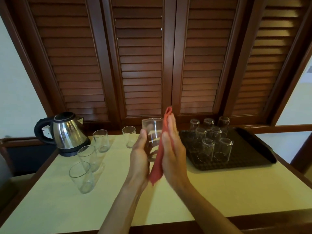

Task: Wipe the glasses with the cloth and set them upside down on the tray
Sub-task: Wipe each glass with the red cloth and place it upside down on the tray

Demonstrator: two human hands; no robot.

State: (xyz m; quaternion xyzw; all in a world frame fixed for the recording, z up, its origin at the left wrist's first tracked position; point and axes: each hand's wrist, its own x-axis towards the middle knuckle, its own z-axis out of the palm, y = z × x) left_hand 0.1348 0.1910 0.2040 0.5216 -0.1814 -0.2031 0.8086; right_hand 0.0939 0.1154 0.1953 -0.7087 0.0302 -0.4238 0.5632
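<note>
Head cam, L to R. Steel kettle (pixel 68 132) w/ black handle sits far left on its base, at the table (pixel 219 191) back corner, not part of the task. Next to it 4 upright glasses, prob. the unwiped queue: near-left glass (pixel 81 177), one behind it (pixel 88 157), one just beside the kettle (pixel 101 140), and a back-centre glass (pixel 129 136). All mouth-up, spaced apart, on the pale tabletop.

Centre: held glass (pixel 152 139) is up off the table, mouth up, roughly upright. Left hand (pixel 139 154) cups it from the left side, thumb and fingers curled round the wall, so it's a firm hold on the glass to keep it steady for wiping. Red cloth (pixel 160 152) is sandwiched btw the glass's right side and the right hand (pixel 172 149); that hand is flat, fingers straight and together, pressing the cloth against the glass, not pinching it. Cloth top pokes above the fingertips, tail hangs below the palms. Judged: mid-wipe on the outer wall; inside wipe status can't tell.

Right: dark tray (pixel 263 149) w/ raised rim holds 8 inverted glasses (pixel 208 149) in rows, mouth-down, close together, likely to drain and stay dust-free. Free tray space is toward the right side, prob. where this one goes. Approx two-thirds done by count.
</note>
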